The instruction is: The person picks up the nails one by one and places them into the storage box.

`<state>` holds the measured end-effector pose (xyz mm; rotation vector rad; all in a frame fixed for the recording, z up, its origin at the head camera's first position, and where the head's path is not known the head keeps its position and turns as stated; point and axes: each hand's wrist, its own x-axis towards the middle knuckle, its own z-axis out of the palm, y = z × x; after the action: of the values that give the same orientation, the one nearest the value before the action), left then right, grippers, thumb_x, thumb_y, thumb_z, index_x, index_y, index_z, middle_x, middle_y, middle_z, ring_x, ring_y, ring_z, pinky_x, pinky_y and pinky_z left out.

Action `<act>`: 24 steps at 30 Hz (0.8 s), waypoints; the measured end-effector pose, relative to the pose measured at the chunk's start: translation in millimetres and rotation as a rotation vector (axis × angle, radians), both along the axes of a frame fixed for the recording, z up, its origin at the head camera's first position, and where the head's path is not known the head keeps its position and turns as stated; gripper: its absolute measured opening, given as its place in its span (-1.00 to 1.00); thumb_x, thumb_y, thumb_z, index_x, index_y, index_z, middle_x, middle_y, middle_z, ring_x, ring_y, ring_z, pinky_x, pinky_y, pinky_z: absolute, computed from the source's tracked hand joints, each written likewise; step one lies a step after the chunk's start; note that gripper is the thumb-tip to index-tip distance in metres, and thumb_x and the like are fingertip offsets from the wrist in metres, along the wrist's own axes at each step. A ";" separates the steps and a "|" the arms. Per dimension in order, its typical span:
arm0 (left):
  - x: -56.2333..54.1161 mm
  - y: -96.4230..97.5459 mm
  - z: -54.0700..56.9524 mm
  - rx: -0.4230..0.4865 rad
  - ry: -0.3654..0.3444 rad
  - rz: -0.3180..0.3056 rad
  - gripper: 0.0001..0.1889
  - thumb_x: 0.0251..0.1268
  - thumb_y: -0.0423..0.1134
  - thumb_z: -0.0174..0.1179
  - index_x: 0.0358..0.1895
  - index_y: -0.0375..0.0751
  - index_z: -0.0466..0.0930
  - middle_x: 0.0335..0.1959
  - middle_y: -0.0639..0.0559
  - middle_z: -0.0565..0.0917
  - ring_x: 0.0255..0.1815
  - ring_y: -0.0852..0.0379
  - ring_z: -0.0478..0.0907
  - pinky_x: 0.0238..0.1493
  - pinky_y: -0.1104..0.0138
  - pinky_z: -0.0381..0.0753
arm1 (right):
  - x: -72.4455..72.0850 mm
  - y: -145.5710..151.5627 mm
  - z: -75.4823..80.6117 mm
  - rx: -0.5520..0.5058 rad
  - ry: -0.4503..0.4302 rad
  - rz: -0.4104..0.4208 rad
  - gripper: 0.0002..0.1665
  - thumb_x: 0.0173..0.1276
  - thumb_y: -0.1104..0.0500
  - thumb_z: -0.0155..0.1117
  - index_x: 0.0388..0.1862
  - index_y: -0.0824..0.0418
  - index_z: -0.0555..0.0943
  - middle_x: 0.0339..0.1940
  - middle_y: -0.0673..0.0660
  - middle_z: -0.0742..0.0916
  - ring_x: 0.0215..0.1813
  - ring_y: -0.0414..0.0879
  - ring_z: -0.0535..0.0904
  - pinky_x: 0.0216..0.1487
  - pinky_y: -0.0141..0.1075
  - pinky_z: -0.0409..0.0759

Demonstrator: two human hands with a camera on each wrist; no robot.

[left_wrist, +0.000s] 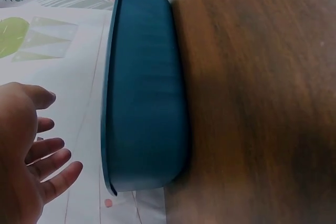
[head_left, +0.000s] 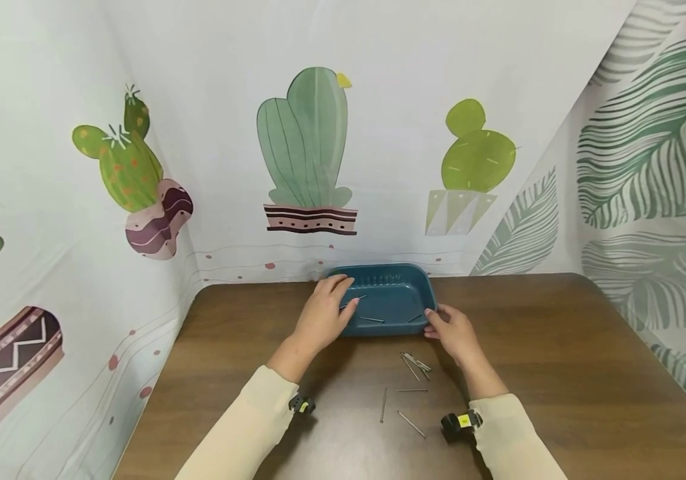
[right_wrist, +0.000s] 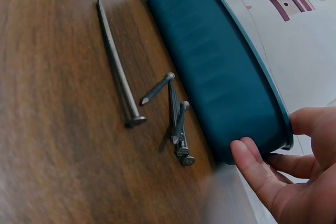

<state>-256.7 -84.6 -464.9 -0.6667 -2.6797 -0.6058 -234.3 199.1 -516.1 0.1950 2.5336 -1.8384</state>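
Observation:
A blue-green rectangular tray (head_left: 393, 304) stands at the back of the table, with a few nails (head_left: 373, 320) lying on its floor. Over the tray's left side hovers my left hand (head_left: 326, 311), fingers spread and nothing between them; the left wrist view shows this hand (left_wrist: 31, 150) apart from the tray wall (left_wrist: 147, 87). My right hand (head_left: 453, 331) pinches the tray's front right corner, thumb at the rim and fingers against the outer wall (right_wrist: 210, 51). Just in front of the tray lies a small heap of nails (head_left: 417, 363) on the tabletop.
Nearer to me, three single nails lie apart on the brown wooden table (head_left: 247, 400): one crosswise (head_left: 411, 390), one lengthwise (head_left: 383, 405) and one slanted (head_left: 411, 424). Behind the tray hangs a white cloth (head_left: 391, 167) printed with cacti.

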 end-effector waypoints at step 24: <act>15.2 -0.2 -7.2 -0.093 -0.002 -0.118 -0.57 0.43 -0.11 0.25 0.30 -0.12 0.57 0.31 -0.04 0.56 0.35 -0.01 0.48 0.37 0.16 0.52 | -1.5 0.2 0.7 -0.013 0.001 0.012 -0.37 0.59 0.13 0.09 0.38 0.61 0.33 -0.06 0.54 0.66 -0.26 0.00 0.78 -0.20 -0.33 0.76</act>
<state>-241.5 -84.8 -472.1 -0.8544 -2.6990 -0.5135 -235.8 199.3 -515.4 0.1785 2.5175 -1.8500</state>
